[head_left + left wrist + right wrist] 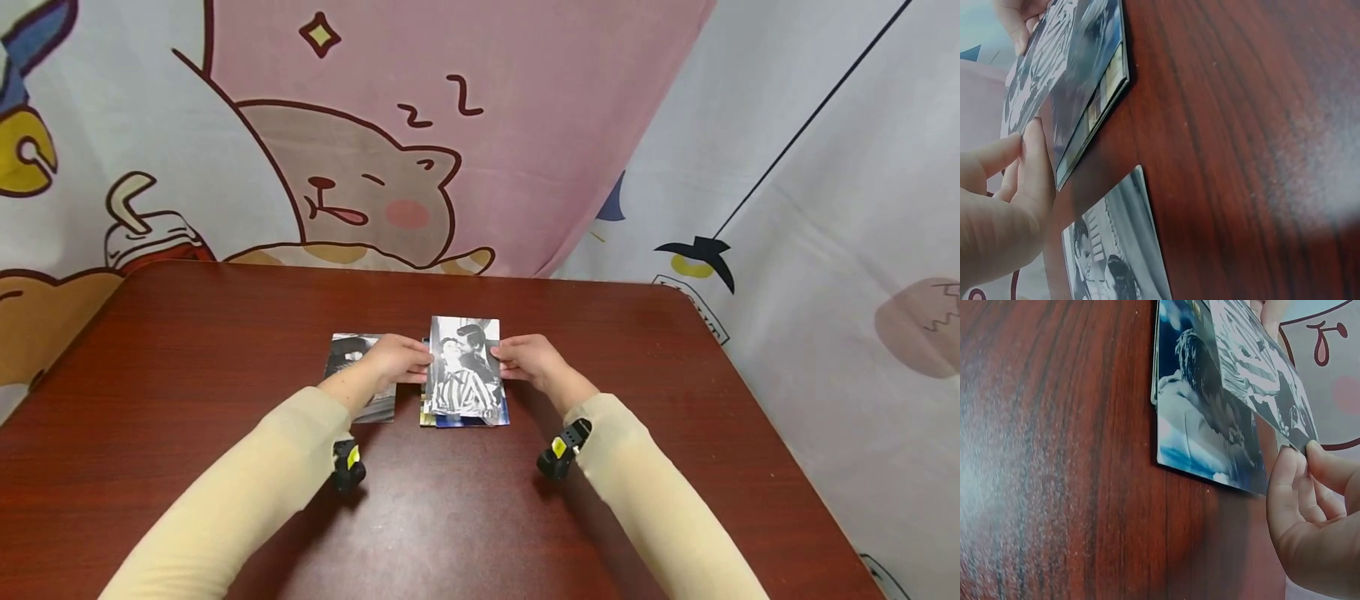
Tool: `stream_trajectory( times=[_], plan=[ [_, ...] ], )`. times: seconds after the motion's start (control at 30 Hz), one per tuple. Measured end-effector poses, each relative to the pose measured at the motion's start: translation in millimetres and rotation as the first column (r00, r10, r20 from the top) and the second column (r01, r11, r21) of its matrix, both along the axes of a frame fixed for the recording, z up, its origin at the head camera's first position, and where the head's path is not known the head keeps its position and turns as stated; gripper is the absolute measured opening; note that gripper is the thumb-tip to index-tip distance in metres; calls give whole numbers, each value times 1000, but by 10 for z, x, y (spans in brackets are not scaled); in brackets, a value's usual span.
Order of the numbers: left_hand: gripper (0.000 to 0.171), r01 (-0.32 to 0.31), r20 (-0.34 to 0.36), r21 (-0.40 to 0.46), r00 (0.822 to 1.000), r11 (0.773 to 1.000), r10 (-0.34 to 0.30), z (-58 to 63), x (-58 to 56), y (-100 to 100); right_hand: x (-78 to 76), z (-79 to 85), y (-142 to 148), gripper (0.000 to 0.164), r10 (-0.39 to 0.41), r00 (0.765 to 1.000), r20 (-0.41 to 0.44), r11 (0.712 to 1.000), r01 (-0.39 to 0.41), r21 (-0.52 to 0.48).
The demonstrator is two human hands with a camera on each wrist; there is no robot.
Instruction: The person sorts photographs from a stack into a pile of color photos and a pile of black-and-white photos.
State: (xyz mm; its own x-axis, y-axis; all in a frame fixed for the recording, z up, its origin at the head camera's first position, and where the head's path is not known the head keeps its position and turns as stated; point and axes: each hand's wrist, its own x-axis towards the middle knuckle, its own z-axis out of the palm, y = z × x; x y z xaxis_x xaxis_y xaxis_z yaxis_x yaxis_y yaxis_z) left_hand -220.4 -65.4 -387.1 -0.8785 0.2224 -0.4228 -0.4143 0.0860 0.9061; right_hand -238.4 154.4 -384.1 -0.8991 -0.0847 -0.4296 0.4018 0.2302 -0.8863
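Note:
Both hands hold one black-and-white photo point(467, 367) of two people, raised above a small stack of photos. The left hand point(397, 358) pinches its left edge between thumb and fingers. At the opposite edge, the right hand point(528, 358) pinches it the same way. Under it, a blue-toned photo point(1194, 419) tops the stack, whose lower photos show as thin edges in the left wrist view. A second black-and-white photo point(1116, 244) lies flat on the table left of the stack, partly hidden by the left hand and wrist in the head view.
The photos lie on a dark red-brown wooden table point(225, 350). Behind it hangs a cloth point(555, 125) printed with a sleeping cartoon bear. A small black camera point(348, 467) is worn on the left wrist and another camera point(562, 450) on the right.

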Motion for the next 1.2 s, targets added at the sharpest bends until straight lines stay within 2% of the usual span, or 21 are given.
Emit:
stream_trajectory(
  times=[0.07,0.2,0.33,0.43,0.6,0.77,1.0,1.2],
  plan=[
    [37,4,11,1,1000,1000,-4,43,15,-7,3,4,-7,33,-3,1000,-3,1000,3,-2],
    [38,5,22,-14,1000,1000,-4,43,-12,-36,8,18,-31,34,-29,999,-18,999,28,-14],
    [39,2,24,-19,1000,1000,-2,52,-35,-97,7,34,-93,30,-76,997,-24,996,74,-45],
    [39,2,29,-13,1000,1000,-1,106,-26,-149,7,54,-153,25,-96,995,-21,994,95,-53],
    [34,26,26,8,999,1000,-27,163,-28,-239,5,82,-240,22,-95,995,-12,994,94,-47],
    [37,72,16,-25,997,997,-72,192,-68,-333,0,117,-308,19,-91,996,-8,995,91,-39],
    [40,63,25,-79,998,995,-61,228,-65,-446,-1,129,-435,17,-84,996,-18,994,82,-76],
    [40,54,21,-76,998,996,-52,247,-55,-544,0,135,-547,18,-95,995,-25,994,93,-63]
  ],
)
